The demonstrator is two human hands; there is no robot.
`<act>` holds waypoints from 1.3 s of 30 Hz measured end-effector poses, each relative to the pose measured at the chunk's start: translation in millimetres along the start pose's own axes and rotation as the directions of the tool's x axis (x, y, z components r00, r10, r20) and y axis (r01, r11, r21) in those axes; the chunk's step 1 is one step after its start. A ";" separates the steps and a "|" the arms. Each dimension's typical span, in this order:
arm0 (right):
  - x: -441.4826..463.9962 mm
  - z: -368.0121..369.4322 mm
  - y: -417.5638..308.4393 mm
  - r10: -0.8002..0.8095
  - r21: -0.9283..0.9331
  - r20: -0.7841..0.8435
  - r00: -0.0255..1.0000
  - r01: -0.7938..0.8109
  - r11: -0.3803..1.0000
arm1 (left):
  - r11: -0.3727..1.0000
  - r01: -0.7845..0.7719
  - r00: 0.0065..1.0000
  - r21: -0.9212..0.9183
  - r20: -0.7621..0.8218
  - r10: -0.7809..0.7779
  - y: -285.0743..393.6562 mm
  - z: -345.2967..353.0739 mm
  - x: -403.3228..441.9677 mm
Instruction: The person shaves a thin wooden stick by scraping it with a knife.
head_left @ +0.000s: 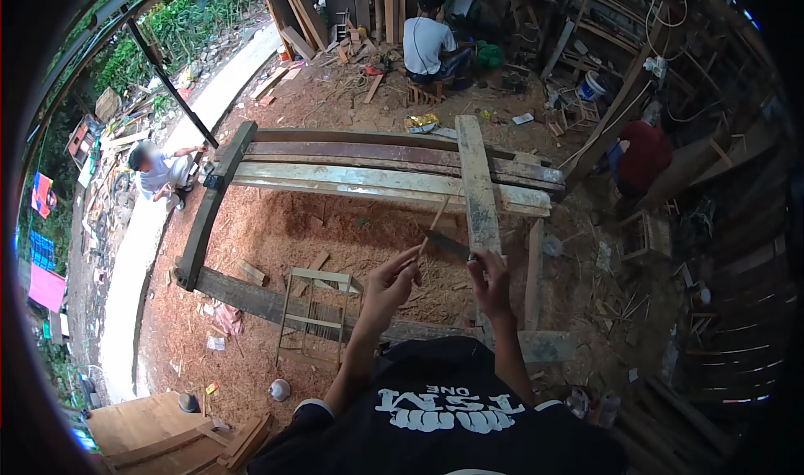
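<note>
My left hand (389,284) is closed around a thin wooden stick (439,212), which slants up and to the right away from me. In my right hand (490,281) is a knife, held by its handle. Its broad dark blade (448,244) points left, with the tip against or very near the stick just above my left fingers. Both hands are in front of my chest, over a floor of wood shavings. Most of the knife's handle is hidden by my fingers.
Ahead lies a wooden frame of long beams (352,178) with a crossing plank (476,173). A small slatted wooden rack (316,314) stands at the left. One person (427,48) sits at the back, another (159,173) crouches at left, a third (645,157) is at right.
</note>
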State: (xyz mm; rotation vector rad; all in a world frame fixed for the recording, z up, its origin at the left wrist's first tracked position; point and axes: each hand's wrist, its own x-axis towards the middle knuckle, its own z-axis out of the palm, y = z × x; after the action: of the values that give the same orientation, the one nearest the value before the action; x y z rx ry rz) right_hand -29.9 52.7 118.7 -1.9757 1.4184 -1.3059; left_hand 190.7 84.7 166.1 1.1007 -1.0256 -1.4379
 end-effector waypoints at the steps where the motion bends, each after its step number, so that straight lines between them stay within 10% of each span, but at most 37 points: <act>1: -2.8 2.6 -7.4 0.014 0.035 0.017 1.000 -0.015 0.999 | 1.000 -0.021 1.000 0.004 0.022 0.021 -1.4 2.2 0.4; 5: -5.7 5.0 -23.2 0.003 0.066 0.112 0.994 -0.010 0.998 | 0.995 0.092 0.994 0.025 0.059 -0.093 -0.2 5.1 1.3; 14: 2.3 5.2 -27.5 -0.206 0.134 0.175 0.963 0.184 0.974 | 0.946 -0.187 0.979 0.265 0.133 0.156 -8.8 3.3 -8.8; 24: 4.2 0.7 -16.2 -0.168 0.016 0.136 0.976 0.167 0.986 | 0.960 -0.034 0.991 0.276 0.131 -0.003 -9.9 1.9 -3.8; 36: 13.1 -1.0 28.5 -0.145 -0.133 -0.046 0.988 0.137 0.982 | 0.982 0.090 0.993 0.166 0.057 -0.101 5.1 -2.6 2.4; 39: 2.7 -49.4 106.8 0.163 -0.064 -0.395 0.904 -0.204 0.977 | 0.978 0.151 0.988 0.144 -0.005 -0.152 -1.2 -25.6 -15.9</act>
State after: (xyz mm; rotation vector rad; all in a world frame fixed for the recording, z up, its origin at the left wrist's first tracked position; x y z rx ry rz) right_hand -128.4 15.6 66.0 -1.6493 1.8396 -1.6253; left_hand 216.5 99.5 161.0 1.3035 -1.0829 -1.5062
